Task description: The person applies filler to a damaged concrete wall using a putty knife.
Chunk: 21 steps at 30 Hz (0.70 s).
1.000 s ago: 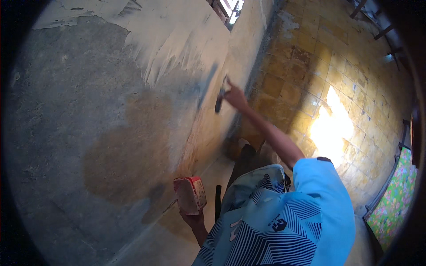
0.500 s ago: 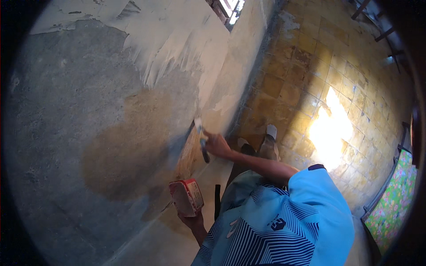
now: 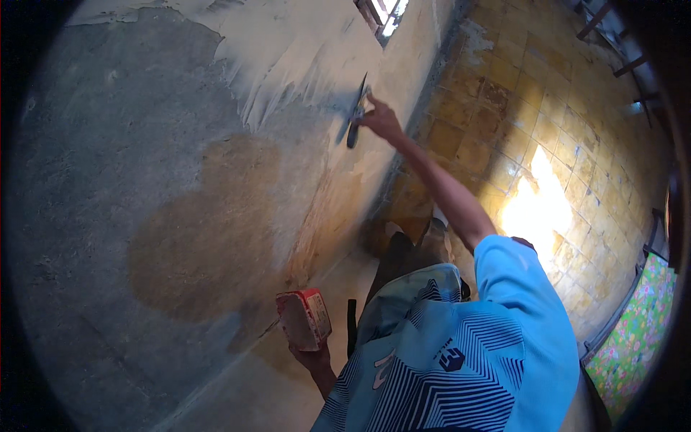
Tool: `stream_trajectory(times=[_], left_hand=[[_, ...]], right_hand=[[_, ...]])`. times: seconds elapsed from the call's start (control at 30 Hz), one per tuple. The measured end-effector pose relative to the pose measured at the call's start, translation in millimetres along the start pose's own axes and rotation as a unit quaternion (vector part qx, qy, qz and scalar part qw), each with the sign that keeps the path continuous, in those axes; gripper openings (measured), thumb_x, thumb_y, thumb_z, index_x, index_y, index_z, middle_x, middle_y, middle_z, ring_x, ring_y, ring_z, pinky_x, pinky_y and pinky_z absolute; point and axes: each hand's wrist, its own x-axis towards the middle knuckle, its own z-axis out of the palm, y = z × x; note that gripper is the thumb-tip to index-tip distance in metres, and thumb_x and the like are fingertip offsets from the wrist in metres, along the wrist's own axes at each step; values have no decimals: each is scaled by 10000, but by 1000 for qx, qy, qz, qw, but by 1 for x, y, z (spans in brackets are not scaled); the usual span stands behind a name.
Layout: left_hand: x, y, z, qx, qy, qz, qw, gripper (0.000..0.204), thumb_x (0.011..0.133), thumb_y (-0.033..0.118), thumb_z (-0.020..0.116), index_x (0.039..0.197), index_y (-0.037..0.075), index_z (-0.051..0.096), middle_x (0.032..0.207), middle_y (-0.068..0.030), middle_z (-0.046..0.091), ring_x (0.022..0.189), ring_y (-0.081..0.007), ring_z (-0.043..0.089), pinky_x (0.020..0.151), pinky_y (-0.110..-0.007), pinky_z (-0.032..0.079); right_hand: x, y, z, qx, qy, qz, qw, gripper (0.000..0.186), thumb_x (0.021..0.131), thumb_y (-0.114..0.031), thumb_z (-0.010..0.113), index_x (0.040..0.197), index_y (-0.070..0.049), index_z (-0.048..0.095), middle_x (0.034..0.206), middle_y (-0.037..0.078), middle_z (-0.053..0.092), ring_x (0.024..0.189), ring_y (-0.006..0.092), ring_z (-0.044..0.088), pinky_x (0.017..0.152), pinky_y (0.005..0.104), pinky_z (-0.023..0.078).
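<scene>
My right hand (image 3: 381, 120) is closed around a putty knife (image 3: 353, 133) with a dark handle. Its thin blade points up along the wall, close to the edge of the pale plaster coat. Lower down, my left hand (image 3: 314, 358) grips a red tub (image 3: 315, 317) from beneath. The tub's mouth is tipped toward the wall, and a pale greyish mass shows in it. In front of me the wall (image 3: 165, 93) is bare grey, with smeared pale plaster (image 3: 288, 50) across its top and a reddish-brown strip (image 3: 308, 234) near the corner.
A small window opening (image 3: 381, 16) sits high at the corner. Yellowish worn floor tiles (image 3: 504, 101) spread to the right, with a bright sunlit patch (image 3: 536, 205). My feet stand near the wall's base. At the right edge are a green flowered cloth (image 3: 640, 331) and dark wooden legs (image 3: 594, 20).
My right hand has moved up along the wall with the putty knife, and that arm is stretched farther out. The left hand and its tub have stayed nearly in place.
</scene>
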Motion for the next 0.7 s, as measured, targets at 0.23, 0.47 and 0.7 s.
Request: stream_trajectory(times=[0.23,0.47,0.7], left_hand=[[-8,8,-9,-27,50,20,998,685,810,422,584,1402,166,352,1340,-113,476,1216,-333,487,907,-558,482],[-5,8,-23,5,37,17,999,678,835,508,542,1422,241,332,1416,-103,395,1282,-339,402,927,-569,438],[-9,2,-6,-41,36,14,998,708,796,430,598,1417,219,332,1361,-93,458,1243,-334,463,894,-571,478]], right_hand=[[-231,-51,95,-23,-238,68,969,680,725,-264,711,1334,-64,484,857,176,681,824,294,667,731,401,520],[-160,39,71,-202,-70,-22,977,774,720,-217,719,1391,-30,382,834,163,680,766,271,678,701,375,527],[0,28,2,-6,-9,23,1000,944,656,-367,798,1419,-53,340,833,127,697,781,252,679,750,364,526]])
